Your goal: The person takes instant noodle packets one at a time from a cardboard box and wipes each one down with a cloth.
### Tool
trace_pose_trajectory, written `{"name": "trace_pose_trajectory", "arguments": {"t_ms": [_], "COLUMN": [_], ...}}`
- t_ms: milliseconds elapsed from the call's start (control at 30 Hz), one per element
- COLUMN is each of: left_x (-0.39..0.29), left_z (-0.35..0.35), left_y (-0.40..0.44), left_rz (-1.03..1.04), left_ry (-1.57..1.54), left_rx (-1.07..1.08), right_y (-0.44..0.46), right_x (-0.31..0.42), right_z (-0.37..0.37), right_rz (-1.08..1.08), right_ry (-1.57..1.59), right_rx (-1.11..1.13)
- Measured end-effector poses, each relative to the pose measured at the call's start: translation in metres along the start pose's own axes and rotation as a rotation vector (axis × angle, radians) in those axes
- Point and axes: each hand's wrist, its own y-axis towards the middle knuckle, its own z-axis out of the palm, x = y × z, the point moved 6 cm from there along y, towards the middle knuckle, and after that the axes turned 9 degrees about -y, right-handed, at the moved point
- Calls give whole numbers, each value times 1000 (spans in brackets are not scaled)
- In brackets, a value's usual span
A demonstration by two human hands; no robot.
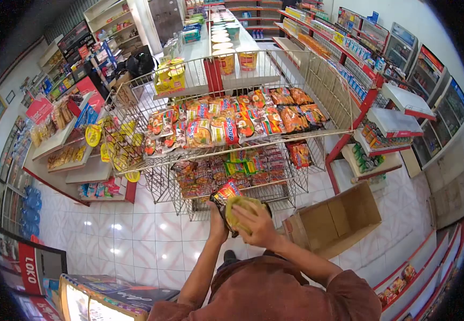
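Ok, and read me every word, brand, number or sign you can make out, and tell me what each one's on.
"LOKO": red sign, lower left.
"sedaap", probably: noodle packs in the middle.
Too small or blurred: held pack in the left hand, cups, pink sign, and everything else.

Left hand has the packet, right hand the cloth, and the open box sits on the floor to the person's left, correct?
Not quite: the box is to the person's right, as the head view shows. The left hand does have the packet, and the right hand the cloth.
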Motion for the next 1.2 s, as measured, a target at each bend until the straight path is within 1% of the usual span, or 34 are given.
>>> {"name": "trace_pose_trajectory", "arguments": {"t_ms": [33,67,133,167,233,267,300,333,367,400,467,567,667,700,767,800,867,900,1000,1033,1100,1133,1167,1200], "left_x": [-5,-8,-1,5,9,6,2,-1,-9,-18,-29,-24,-13,-9,-9,-12,-19,-24,-44,-43,-37,-35,-35,-39], "left_z": [8,14,23,27,25,22,18,15,16,16,14,16,19,21,21,21,23,26,48,44,23,13,3,-6], "left_y": [-6,-11,-18,-21,-22,-19,-17,-16,-16,-16,-23,-22,-21,-21,-24,-27,-32,-37,-55,-52,-38,-34,-30,-28], "left_rz": [41,84,66,52,31,67,103,140,134,117,82,85,75,64,50,51,53,50,226,228,234,234,229,170], "left_ry": [-12,-25,1,30,61,99,136,172,172,92,-68,-31,23,62,97,152,264,264,713,710,443,310,307,141], "left_rx": [-10,-21,-39,-53,-68,-48,-28,-8,-11,-20,-45,-4,16,14,10,23,51,52,123,125,45,6,7,18], "right_y": [-2,-4,-4,-5,9,12,12,13,13,12,-1,5,12,15,26,29,33,35,39,42,43,41,38,37], "right_x": [-7,-23,-47,-46,-21,-10,-4,7,17,25,11,-13,-27,-20,8,18,9,3,4,6,15,32,50,61], "right_z": [5,10,15,16,2,-5,-9,-14,-17,-17,-8,-6,-10,-13,-24,-25,-25,-25,-21,-20,-18,-17,-15,-12], "right_rz": [5,134,393,398,284,228,235,151,67,-16,24,58,264,269,130,60,90,116,167,191,221,148,75,1], "right_ry": [1,80,237,238,98,28,29,30,32,35,51,61,104,102,48,23,41,57,38,0,-42,-51,-59,-65], "right_rx": [3,-2,-11,-6,-33,-45,-41,-30,-20,-11,-26,-69,-153,-146,-138,-135,-128,-127,-134,-149,-161,-143,-123,-103]}}
